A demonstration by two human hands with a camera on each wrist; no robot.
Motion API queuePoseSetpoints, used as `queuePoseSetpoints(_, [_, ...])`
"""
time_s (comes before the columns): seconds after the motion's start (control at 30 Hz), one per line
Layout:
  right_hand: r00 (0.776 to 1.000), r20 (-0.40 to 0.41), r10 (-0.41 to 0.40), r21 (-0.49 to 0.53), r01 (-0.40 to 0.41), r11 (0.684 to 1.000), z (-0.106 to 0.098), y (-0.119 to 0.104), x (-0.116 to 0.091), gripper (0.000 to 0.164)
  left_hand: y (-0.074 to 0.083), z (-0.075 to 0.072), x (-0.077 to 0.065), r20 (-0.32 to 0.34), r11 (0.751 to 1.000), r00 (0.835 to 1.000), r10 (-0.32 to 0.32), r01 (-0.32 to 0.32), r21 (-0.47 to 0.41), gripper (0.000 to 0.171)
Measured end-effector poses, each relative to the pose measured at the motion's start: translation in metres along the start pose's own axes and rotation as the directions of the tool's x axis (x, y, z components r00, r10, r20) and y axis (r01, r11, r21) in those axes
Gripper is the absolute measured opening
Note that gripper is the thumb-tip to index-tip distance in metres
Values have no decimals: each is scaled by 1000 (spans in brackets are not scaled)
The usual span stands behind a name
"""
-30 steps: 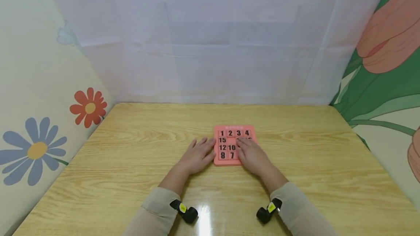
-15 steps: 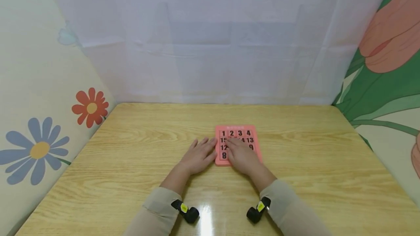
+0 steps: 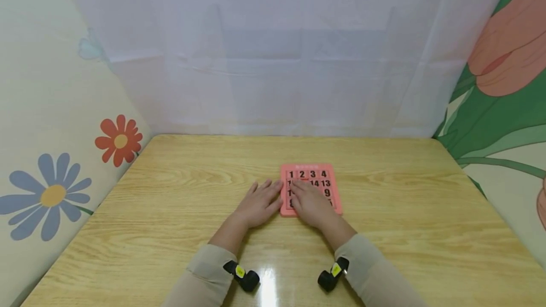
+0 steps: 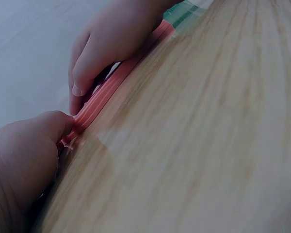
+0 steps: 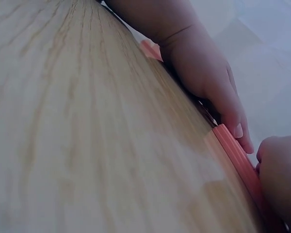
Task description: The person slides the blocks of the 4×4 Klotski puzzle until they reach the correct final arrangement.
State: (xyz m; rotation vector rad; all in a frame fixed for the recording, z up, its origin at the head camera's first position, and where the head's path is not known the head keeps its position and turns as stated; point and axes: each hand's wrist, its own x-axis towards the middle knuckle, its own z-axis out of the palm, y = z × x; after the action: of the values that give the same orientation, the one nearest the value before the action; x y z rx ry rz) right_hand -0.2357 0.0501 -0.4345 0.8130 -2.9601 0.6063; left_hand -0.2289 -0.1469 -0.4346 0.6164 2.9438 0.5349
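Observation:
A pink sliding number puzzle lies flat on the table, its black-numbered tiles set in a square frame. The top row reads 1, 2, 3, 4; 14, 13 and 9 also show toward the right. My left hand lies along the puzzle's left edge with fingers extended, touching the frame. Over the tiles is my right hand, its fairly straight fingertips at the left part of the second row. It hides much of the lower-left tiles. In the left wrist view, the left thumb meets the pink frame's near corner.
The wood-grain table surrounds the puzzle. A white cloth hangs behind its far edge, and flower-printed panels flank it. Both sleeves carry black wrist cameras near the front.
My right hand has moved left across the puzzle, from the right columns to the left ones. Tiles 14, 13 and 9 now show, while 15 and 12 are mostly covered. The left hand stays put.

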Motion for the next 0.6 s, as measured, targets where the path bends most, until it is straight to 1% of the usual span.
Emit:
queuePoseSetpoints(0.13, [1000,3,14,6,-14,1000,0,3,-1,47,0,-1,0,4,1000,1000,-5,5,-5,58])
queuePoseSetpoints(0.33, [1000,-20,7,21,-7,1000,-1,7,-4,47,0,-1,0,-2,1000,1000,-6,5,-6,58])
queuePoseSetpoints(0.6, [1000,-19,19,23,-19,1000,-3,12,-7,46,0,0,-1,-9,1000,1000,-2,2,-5,58])
